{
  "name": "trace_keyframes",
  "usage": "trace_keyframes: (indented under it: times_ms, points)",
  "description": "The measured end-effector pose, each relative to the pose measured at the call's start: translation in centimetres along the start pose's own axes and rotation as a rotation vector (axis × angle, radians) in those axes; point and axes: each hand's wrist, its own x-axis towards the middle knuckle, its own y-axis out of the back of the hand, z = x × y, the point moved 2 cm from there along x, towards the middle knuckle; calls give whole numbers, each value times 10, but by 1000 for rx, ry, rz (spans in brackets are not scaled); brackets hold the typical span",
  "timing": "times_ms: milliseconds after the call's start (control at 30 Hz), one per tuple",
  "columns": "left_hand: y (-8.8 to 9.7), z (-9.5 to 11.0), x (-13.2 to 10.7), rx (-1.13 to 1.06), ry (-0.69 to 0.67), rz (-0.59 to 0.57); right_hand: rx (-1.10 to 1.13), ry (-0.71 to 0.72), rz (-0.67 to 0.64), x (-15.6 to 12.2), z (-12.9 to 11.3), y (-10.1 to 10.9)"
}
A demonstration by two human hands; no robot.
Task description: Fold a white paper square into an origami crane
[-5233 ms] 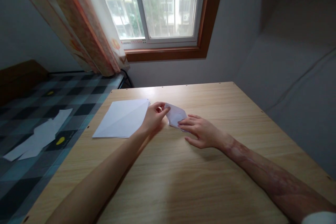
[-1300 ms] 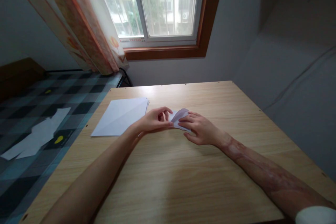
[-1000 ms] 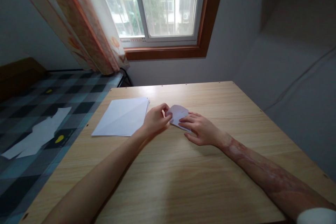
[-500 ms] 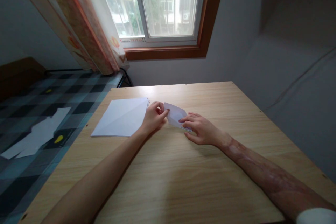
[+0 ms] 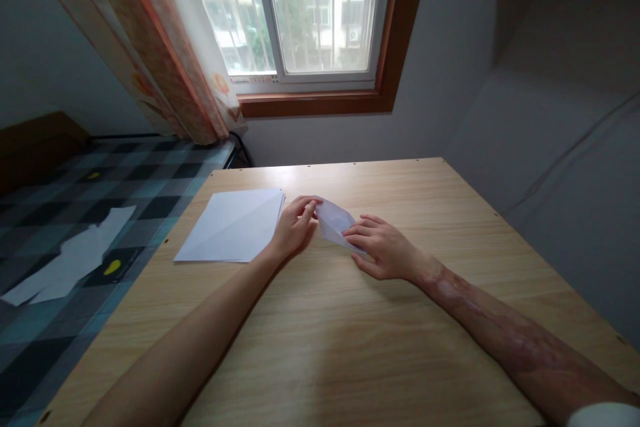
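A small folded piece of white paper [image 5: 334, 219] lies at a slant between my two hands. My left hand [image 5: 296, 225] pinches its upper left corner between thumb and fingers. Across its lower right end rest the fingers of my right hand [image 5: 376, 245], stretched out and pressing it toward the table, with the thumb at the near edge. Those fingers hide part of that end. Just left of my left hand is a stack of white paper sheets [image 5: 230, 225], its top sheet marked by a diagonal crease.
The wooden table [image 5: 320, 333] has dark screw holes along its edges. White paper strips [image 5: 75, 257] lie on a checked bed cover [image 5: 30, 347] to the left. Beyond the table are a window [image 5: 325, 13] and a patterned curtain [image 5: 165, 33].
My left fingers have shifted up to the paper's top left corner, with the thumb no longer lying across its face. My right hand has barely moved.
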Motion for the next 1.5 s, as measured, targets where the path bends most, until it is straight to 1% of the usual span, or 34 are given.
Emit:
trace_keyframes:
  times_ms: [167, 300, 400, 500, 800, 967, 1133, 1267, 1400, 1500]
  points:
    - [0, -2, 0, -4, 3, -16, -116, 36, 45, -1, 1, -1]
    - [-1, -5, -1, -15, -7, -36, -226, -27, 71, -1, 0, 1]
    - [-2, -8, -3, -24, 8, -50, -242, -62, 47, -2, 1, 0]
    - [-2, -9, -4, -23, 17, -40, -224, -94, 38, -4, 4, -2]
    - [2, -8, -2, 22, 37, 38, -192, -197, 137, -11, 13, -4]
    - [1, -12, -2, -60, 98, 39, -157, -223, 143, -14, 18, -5]
    - [2, -13, -1, -106, 112, 96, -100, -236, 148, -13, 20, -5]
    - [3, -13, 1, -28, 99, 56, -74, -255, 145, -12, 22, -5]
    - [4, -18, 3, 40, 88, 40, -42, -344, 136, -13, 27, -7]
    - [4, -21, 4, 54, 89, 25, -40, -349, 120, -14, 29, -9]
